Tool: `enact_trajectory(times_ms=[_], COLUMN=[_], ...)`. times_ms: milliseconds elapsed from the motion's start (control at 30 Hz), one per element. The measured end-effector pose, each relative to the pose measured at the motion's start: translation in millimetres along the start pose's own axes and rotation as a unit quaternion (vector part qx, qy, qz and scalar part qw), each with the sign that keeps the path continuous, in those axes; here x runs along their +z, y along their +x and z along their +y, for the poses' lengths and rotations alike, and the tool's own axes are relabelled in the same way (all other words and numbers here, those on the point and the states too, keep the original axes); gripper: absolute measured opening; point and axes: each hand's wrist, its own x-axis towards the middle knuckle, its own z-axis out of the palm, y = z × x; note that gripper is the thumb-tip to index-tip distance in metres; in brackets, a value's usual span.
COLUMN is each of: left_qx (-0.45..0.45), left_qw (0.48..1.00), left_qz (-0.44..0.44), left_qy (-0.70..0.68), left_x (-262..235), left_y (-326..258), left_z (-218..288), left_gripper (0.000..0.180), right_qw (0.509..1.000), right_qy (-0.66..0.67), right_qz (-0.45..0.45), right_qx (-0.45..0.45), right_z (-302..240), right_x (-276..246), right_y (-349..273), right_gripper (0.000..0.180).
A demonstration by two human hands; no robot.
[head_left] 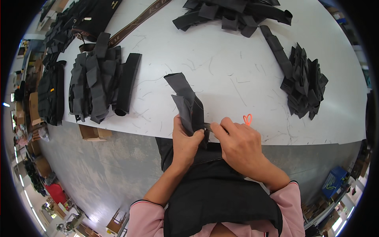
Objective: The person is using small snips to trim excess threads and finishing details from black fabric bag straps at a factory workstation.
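Over the table's near edge, my left hand (184, 141) is closed around a folded dark grey fabric strip (185, 94), its loose end pointing away from me. A thin thread curves along the strip's right side. My right hand (239, 144) is closed, with the metal tip of what look like thread snips (208, 126) showing at its fingers. The tip meets the strip just beside my left thumb. Most of the tool is hidden in my fist. A small orange loop (247, 118) shows just beyond my right knuckles; whether it belongs to the tool is unclear.
Piles of similar strips lie on the white table (229, 59): a left stack (94, 83), a far heap (233, 14) and a right pile (304, 83). Loose thread ends are scattered about. A black bag (94, 17) with a brown patterned strap (138, 21) sits at the far left.
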Motion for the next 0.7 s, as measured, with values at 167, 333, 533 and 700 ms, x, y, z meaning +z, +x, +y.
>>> enact_trajectory(times_ms=[167, 333, 533, 700], left_qx=[0.009, -0.006, -0.036, -0.057], left_qw=[1.0, 1.0, 0.999, 0.998], left_qz=[0.008, 0.002, 0.001, -0.012], left_qy=[0.01, -0.001, -0.014, -0.034], left_x=[-3.3, -3.2, -3.6, -7.7], left_y=[2.2, 3.8, 5.5, 8.3], left_z=[-1.4, -0.6, -0.6, -1.4], left_gripper=[0.058, 0.058, 0.058, 0.058], right_qw=[0.999, 0.999, 0.997, 0.998], right_qy=[0.02, 0.01, 0.028, 0.032], right_qz=[-0.04, -0.045, -0.073, -0.063], right_qx=[0.02, 0.013, 0.005, -0.004], right_z=[-1.5, -0.1, 0.0, 3.0], right_x=[-4.7, -2.9, 1.0, 5.0], right_y=[6.1, 9.9, 16.9, 17.0], right_gripper=[0.019, 0.012, 0.012, 0.013])
